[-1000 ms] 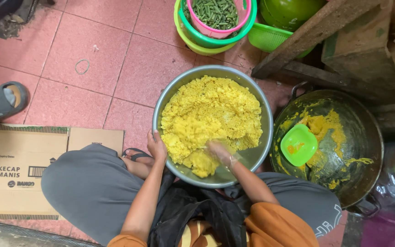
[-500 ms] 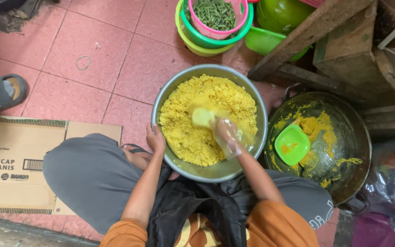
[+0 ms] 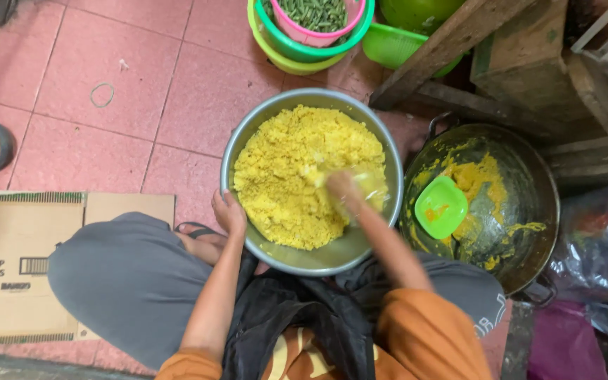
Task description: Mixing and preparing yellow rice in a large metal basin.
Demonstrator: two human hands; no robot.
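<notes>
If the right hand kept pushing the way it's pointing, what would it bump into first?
The right hand points up and away from the person, already in the yellow rice. It would probably plough through more rice first, then meet the far wall of the metal bowl. Depth is hard to judge.

There is one view only, from a camera worn on the person's head, looking almost straight down over their own lap to the tiled floor (image 3: pixel 177 98). It sits close: the folded knees and orange sleeves fill the bottom edge, and the metal bowl (image 3: pixel 248 141) of yellow rice lies just above them at the middle of the frame. The left hand (image 3: pixel 229 213) and right hand (image 3: pixel 344 186) enter from below, so the top of the picture is what lies ahead of the person. The dark wok (image 3: pixel 529 232) falls at the right, a flattened cardboard box (image 3: pixel 29 260) at the left, and stacked plastic basins (image 3: pixel 304 53) are cut by the top edge.
</notes>
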